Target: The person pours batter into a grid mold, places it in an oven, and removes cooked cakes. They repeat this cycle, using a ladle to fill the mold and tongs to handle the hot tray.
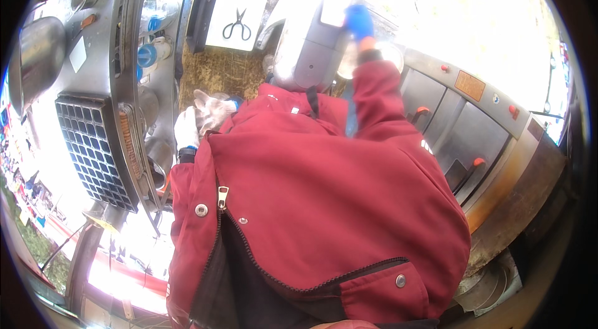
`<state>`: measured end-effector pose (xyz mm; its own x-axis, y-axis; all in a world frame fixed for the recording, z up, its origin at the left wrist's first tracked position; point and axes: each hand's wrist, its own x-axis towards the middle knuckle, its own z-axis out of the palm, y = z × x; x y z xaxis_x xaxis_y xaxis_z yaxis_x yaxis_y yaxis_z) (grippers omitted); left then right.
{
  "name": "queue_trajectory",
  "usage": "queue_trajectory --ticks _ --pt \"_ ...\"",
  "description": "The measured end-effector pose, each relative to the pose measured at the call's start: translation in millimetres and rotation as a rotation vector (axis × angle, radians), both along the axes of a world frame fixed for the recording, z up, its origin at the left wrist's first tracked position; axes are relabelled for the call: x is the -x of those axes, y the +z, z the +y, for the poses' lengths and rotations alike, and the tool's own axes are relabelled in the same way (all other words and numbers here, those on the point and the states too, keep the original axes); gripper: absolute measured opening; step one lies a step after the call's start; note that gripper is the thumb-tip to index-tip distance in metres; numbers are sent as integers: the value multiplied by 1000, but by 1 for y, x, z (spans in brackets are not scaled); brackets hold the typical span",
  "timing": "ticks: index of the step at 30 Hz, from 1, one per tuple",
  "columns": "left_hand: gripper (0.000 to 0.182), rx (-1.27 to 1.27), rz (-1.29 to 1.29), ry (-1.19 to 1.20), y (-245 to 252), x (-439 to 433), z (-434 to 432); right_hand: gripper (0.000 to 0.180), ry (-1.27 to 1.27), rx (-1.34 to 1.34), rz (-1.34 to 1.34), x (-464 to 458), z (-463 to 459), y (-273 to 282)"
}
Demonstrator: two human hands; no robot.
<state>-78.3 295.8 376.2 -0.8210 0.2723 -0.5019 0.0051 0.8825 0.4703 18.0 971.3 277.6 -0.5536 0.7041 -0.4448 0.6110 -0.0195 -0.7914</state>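
My left hand (pixel 186 127), in a white knit glove with a blue cuff under it and a dark band at the wrist, is low at my left side. It grips a loose, soiled white glove (pixel 214 111). My right hand (pixel 359 23) wears a blue glove and reaches out in front of me. Blurred, it is against or just beside the lit panel (pixel 337 4) of a large grey-and-silver machine (pixel 306 44); its finger positions are unclear. Black-handled scissors (pixel 237 26) lie on a white board (pixel 238 6) left of the machine.
To the left, a metal shelf rack (pixel 119 39) carries a steel pot (pixel 42 55) and a black gridded tray (pixel 96 146). Steel cabinet doors (pixel 476 142) with red-ended handles stand at my right. Behind the machine is a round pale container (pixel 391 55). The surface ahead (pixel 224 72) is worn brown.
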Motion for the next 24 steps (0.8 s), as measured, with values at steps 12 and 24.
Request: queue_trajectory --ticks 12,24 --pt "34 -301 -196 348 -7 -1 2 29 -45 194 211 -12 -4 32" --pt "38 -105 -42 106 0 2 3 31 -23 86 138 -10 -2 17"
